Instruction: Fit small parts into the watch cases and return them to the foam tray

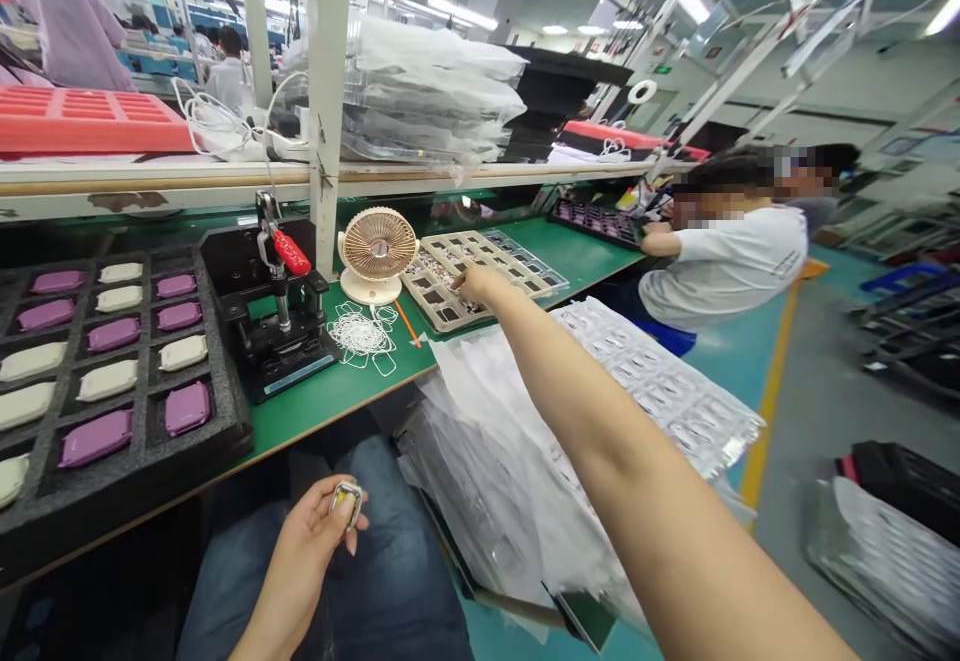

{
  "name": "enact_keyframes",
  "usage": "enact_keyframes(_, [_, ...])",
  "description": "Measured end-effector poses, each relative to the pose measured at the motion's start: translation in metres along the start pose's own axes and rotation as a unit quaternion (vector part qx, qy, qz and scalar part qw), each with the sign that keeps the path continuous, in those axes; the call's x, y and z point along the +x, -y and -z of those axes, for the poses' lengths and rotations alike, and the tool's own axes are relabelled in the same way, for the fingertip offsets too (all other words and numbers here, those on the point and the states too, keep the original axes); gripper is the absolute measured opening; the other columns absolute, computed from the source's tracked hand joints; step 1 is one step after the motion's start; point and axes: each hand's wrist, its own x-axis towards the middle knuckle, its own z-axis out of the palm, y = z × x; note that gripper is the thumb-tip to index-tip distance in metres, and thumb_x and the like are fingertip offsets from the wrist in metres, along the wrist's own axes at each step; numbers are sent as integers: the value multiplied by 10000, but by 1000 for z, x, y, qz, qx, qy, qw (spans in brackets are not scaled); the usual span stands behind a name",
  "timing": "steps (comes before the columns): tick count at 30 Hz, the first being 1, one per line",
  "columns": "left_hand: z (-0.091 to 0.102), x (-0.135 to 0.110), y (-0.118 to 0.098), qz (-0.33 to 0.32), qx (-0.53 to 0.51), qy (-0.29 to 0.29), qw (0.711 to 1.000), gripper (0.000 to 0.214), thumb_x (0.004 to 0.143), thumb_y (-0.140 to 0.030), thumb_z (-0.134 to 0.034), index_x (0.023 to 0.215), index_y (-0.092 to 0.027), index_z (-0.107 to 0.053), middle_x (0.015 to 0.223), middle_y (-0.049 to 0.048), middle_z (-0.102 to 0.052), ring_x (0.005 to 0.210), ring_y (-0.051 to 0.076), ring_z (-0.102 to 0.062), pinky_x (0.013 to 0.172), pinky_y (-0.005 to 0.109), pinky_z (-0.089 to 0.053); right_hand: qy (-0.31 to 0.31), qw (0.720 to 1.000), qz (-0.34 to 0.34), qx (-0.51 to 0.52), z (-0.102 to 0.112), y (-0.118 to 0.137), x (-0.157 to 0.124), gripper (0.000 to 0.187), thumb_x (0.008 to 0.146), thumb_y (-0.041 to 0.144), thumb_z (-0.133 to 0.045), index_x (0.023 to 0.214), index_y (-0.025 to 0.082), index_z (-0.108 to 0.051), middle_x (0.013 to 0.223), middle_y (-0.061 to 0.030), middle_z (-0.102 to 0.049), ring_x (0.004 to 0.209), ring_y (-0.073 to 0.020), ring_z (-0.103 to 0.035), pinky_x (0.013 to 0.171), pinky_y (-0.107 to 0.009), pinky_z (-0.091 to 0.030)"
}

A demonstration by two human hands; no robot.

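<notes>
The left hand [311,521] clamps 1 silver-rimmed casing [356,501] before the near edge of the green desk [315,409] as the right hand [477,285], its grip impossible to tell, reaches over a beige tray [457,322] near that edge, an apparent pick-up likely calling next for a fine pinch.

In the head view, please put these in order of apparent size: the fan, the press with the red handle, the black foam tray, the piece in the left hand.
Largest to smallest:
1. Black foam tray; its nearness may enlarge it
2. Press with the red handle
3. Fan
4. Piece in the left hand
</notes>
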Motion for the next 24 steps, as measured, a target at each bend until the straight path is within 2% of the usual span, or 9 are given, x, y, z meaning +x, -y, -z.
enact_keyframes(3, [9, -3, 3, -5, 13, -33, 999, 550, 726, -501, -932, 1126, -148, -798, 856, 94, -770, 671, 159, -640, 631, 273, -517, 39, 999, -1, -27, -8, -11, 1, 334, 1028, 373, -691, 1292, 170, -670, 1304, -105, -679, 1120, -239, -693, 968, -452, -603])
enact_keyframes(6, [16, -3, 5, -9, 30, -49, 998, 584, 714, -524, -930, 1143, -150, -799, 831, 80, -765, 627, 139, -600, 644, 279, -511, 39, 998, 7, -45, -15, -14, 3, 332, 1035, 380, -679, 1299, 181, -668, 1324, -104, -671, 1141, -243, -685, 985, -463, -595])
enact_keyframes(12, [19, -2, 6, -19, 25, -64, 997, 598, 722, -517, -925, 1160, -147, -752, 826, 74, -758, 624, 147, -602, 638, 285, -510, 2, 998, 39, -49, -16, -14, 4, 327, 1042, 391, -664, 1300, 188, -669, 1346, -107, -663, 1164, -247, -675, 1005, -473, -584])
enact_keyframes(19, [23, 3, 13, -47, 73, -72, 994, 577, 680, -601, -920, 1037, -166, -790, 807, 80, -770, 587, 147, -601, 592, 271, -514, -49, 998, 49, -9, -8, -19, -2, 345, 1041, 393, -668, 1305, 171, -660, 1308, -104, -677, 1131, -244, -690, 978, -467, -597])
enact_keyframes(24, [20, 10, 14, -65, 93, -80, 990, 619, 628, -615, -940, 1049, -178, -818, 877, 101, -805, 681, 204, -683, 581, 268, -535, -71, 995, 62, 29, -3, -23, -14, 335, 1045, 394, -661, 1299, 175, -665, 1304, -100, -680, 1128, -241, -691, 978, -462, -597])
